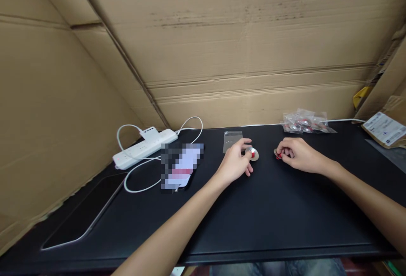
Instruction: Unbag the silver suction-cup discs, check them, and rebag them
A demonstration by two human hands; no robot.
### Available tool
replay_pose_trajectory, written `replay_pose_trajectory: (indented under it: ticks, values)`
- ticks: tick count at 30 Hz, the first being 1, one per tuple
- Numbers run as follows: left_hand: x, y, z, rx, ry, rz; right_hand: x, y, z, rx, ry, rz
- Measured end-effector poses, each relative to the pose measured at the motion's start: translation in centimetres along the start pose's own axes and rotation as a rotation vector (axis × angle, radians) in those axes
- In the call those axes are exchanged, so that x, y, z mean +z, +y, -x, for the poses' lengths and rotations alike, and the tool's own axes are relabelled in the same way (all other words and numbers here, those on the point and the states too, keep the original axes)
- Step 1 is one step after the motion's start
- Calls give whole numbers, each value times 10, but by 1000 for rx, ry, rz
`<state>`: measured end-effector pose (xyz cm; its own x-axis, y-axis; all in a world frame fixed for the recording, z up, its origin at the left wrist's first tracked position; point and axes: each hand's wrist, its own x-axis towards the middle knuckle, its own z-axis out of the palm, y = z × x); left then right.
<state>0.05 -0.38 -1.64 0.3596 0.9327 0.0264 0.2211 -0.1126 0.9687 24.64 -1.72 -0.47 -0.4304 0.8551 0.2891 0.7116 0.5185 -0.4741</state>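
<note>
Forearms [180,225] | left hand [235,162] holding disc [256,154] (silver) | right hand [294,154] pinching red piece [278,156]

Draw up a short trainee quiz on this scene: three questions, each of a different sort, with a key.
1. Open: What does the left hand hold?
2. True or false: The pile of clear plastic bags lies closer to the left hand than to the right hand.
3. Multiple choice: What colour is the power strip? A) black; B) white; C) green.

Key:
1. A shiny disc with a red part.
2. False.
3. B.
</note>
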Motion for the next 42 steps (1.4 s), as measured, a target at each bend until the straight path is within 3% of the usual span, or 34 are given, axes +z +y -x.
replay_pose_trajectory:
  ticks: [6, 10, 14, 18, 21, 27, 30, 37, 42]
  values:
    - [-3, 12, 7, 77, 138, -188, -7, 9, 0, -38, -44, -106]
    - [1, 21, 10, 177, 190, -338, -8, 7, 1, -39, -65, -53]
    - [6, 27, 13, 304, 280, -515, -5, 0, 2, -83, -56, 6]
    - [7, 31, 14, 363, 338, -550, -1, -2, 2, -104, -4, -23]
    - [7, 33, 17, 386, 315, -507, 2, -6, 1, -64, 46, -121]
    - [13, 39, 26, 467, 123, -365, 8, -29, -2, 63, 81, -741]
    - [16, 39, 29, 472, 13, -326, 10, -42, -3, 114, 78, -912]
    - [18, 36, 31, 531, 21, -379, 13, -52, -3, 160, 101, -1001]
    - [15, 37, 30, 521, 75, -367, 13, -45, -4, 222, 213, -939]
